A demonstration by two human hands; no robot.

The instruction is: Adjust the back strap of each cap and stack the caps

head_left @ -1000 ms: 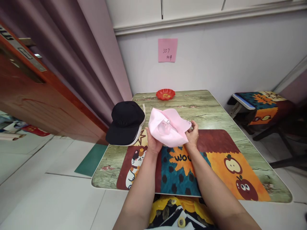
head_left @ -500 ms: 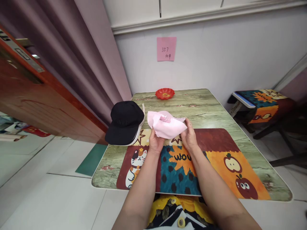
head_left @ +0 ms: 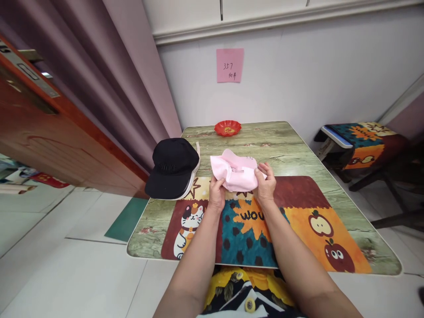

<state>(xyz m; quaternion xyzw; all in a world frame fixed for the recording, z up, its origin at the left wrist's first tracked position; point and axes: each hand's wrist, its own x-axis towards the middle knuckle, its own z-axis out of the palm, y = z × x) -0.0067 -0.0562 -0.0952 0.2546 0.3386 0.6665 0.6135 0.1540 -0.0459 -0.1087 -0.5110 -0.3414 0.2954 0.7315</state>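
Observation:
A pink cloth cap [head_left: 241, 179], partly folded, is held between my two hands above the patterned mat [head_left: 247, 240]. My left hand [head_left: 217, 193] grips its near left edge. With thumb and fingers, my right hand [head_left: 265, 182] pinches the cap's right end. The brim shows on the far side, with small dark marks near its right. To the left, a black cap [head_left: 174, 165] rests on top of at least one white cap [head_left: 190, 184], whose edge and strap stick out at the right.
A red scalloped dish [head_left: 228, 128] sits at the back of the wood-patterned table [head_left: 271, 148]. Behind it is a wall with a pink note [head_left: 229, 65]. A curtain and an orange-brown door stand at the left. At the right is a stool with a similar mat [head_left: 366, 139].
The pink cap has been turned and opened out, so its brim now shows on the far side. My right hand has shifted slightly right and changed its hold.

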